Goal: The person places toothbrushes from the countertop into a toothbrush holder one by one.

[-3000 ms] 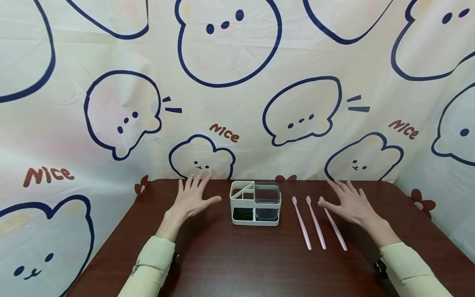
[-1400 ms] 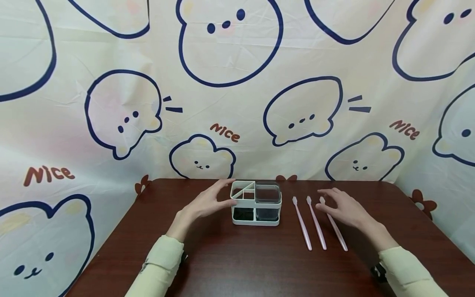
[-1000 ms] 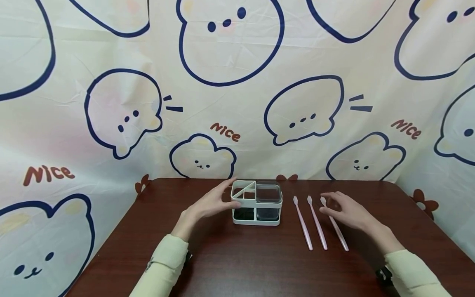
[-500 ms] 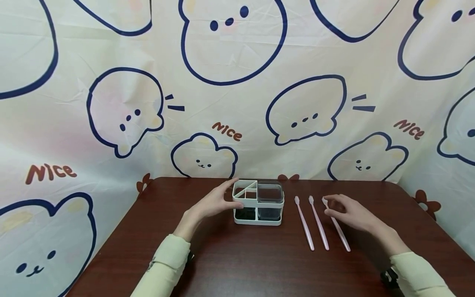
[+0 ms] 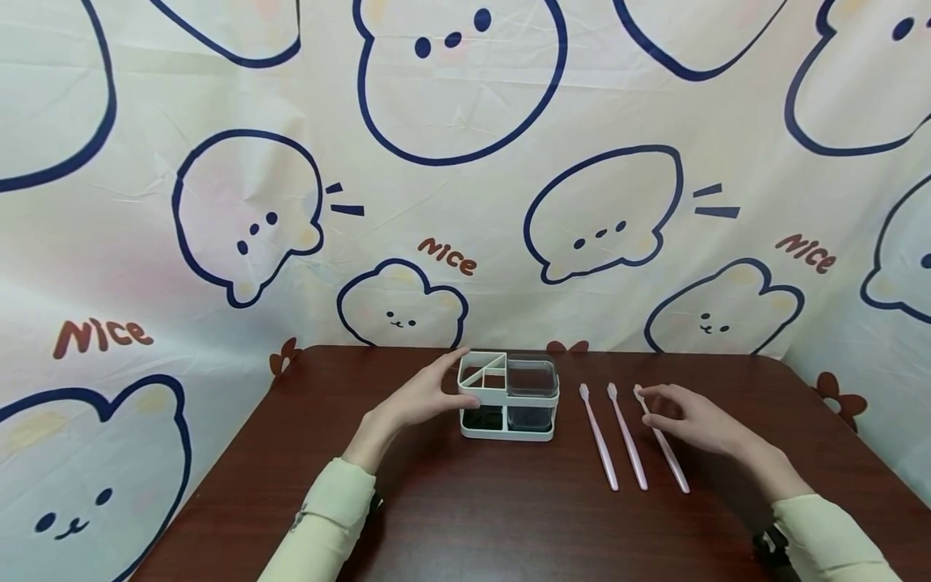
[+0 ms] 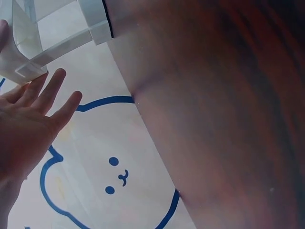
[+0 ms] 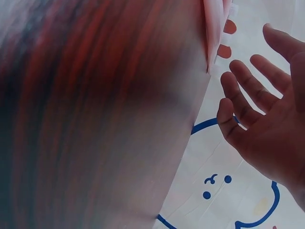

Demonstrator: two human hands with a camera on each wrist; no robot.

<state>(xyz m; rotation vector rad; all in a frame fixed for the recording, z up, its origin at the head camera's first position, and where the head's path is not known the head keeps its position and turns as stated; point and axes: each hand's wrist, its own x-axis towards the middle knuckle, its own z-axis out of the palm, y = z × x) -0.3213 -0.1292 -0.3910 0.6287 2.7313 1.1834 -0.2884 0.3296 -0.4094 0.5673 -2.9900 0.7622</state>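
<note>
A white compartmented organizer [image 5: 483,396] with a clear cup stands toward the back of the table. My left hand [image 5: 418,396] holds its left end, thumb across the front and fingers at the back corner. In the left wrist view the fingers [image 6: 44,93] meet a lower corner of the organizer [image 6: 28,57]. To its right lie three pink toothbrushes, a left one [image 5: 600,440], a middle one [image 5: 629,440] and a right one [image 5: 671,461]. Over the head end of the right toothbrush hovers my right hand [image 5: 691,416], fingers loosely bent; the right wrist view shows its fingers [image 7: 248,88] apart with nothing between them.
The dark brown wooden table [image 5: 509,517] carries the organizer and the toothbrushes. A white curtain [image 5: 407,210] with blue bear drawings hangs right behind its far edge and along both sides.
My left hand has moved right from beside the organizer and taken hold of its left end. My right hand's spread fingers have bent inward over the right toothbrush. The head view has shifted slightly.
</note>
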